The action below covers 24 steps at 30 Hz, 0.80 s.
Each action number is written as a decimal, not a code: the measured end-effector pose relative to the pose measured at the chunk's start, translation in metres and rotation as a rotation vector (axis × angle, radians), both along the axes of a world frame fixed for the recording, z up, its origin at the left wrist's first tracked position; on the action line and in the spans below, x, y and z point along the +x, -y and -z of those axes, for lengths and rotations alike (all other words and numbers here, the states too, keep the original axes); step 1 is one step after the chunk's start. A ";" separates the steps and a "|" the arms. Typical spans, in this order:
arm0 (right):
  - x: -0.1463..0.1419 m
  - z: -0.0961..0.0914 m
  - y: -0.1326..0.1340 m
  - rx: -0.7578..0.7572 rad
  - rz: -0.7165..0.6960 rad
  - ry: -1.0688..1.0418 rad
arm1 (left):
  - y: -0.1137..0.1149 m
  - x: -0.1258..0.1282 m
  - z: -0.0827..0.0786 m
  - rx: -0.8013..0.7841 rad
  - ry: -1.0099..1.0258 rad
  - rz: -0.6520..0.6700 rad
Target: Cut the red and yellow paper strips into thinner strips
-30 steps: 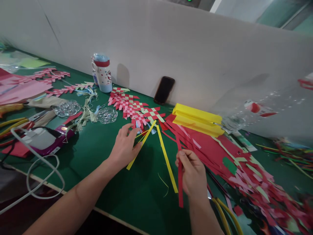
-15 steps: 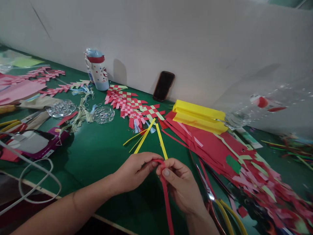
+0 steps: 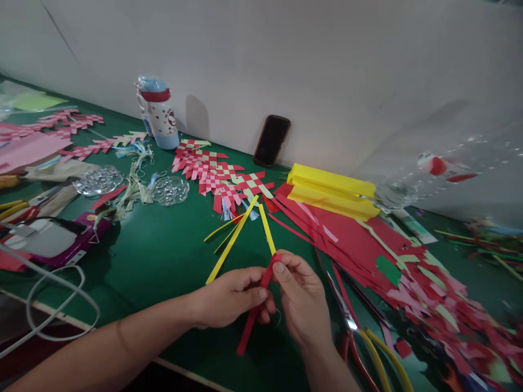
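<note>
A red paper strip (image 3: 247, 331) runs slantwise between my two hands, just above the green table. My left hand (image 3: 235, 296) pinches it along its middle between thumb and fingers. At its upper end, my right hand (image 3: 302, 294) grips the strip between thumb and forefinger. Beyond my fingers, several yellow paper strips (image 3: 232, 245) lie on the table, one of them reaching up to my right fingertips. Farther back is a row of woven red, pink and green paper pieces (image 3: 220, 171) with thin tassels.
To the right lie red paper sheets (image 3: 318, 226), folded yellow paper (image 3: 330, 188), scissors (image 3: 347, 310) and a clear plastic bottle (image 3: 429, 169). A phone (image 3: 272, 140) leans on the wall near a flask (image 3: 161, 117). Left are bead dishes (image 3: 171, 190), a purple device (image 3: 77, 239) and a white cable (image 3: 61, 291).
My left hand has slid down along the red strip. The strip's upper part, curved before, is now straighter, and its free end has swung left.
</note>
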State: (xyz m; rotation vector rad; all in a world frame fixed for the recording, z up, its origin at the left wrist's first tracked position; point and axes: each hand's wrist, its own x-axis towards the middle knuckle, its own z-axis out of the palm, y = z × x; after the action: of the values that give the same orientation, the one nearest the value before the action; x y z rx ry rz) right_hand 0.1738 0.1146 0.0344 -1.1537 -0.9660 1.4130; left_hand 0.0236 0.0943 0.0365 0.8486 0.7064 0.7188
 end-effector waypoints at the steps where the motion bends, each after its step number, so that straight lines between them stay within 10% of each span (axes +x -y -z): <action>1: 0.000 0.000 0.000 -0.016 -0.003 -0.007 | 0.000 0.000 0.000 -0.022 -0.006 -0.009; 14: 0.001 0.003 0.000 -0.074 -0.264 0.039 | -0.005 -0.001 0.002 -0.169 -0.013 -0.081; 24: 0.015 0.009 -0.009 -0.010 -0.018 0.114 | -0.007 -0.006 -0.009 -0.321 0.072 -0.039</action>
State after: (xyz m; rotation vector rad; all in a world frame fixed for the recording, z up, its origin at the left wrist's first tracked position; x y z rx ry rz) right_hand 0.1884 0.1240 0.0256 -1.2467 -1.0526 1.3800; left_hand 0.0173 0.1014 0.0452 0.5151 0.7510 0.6455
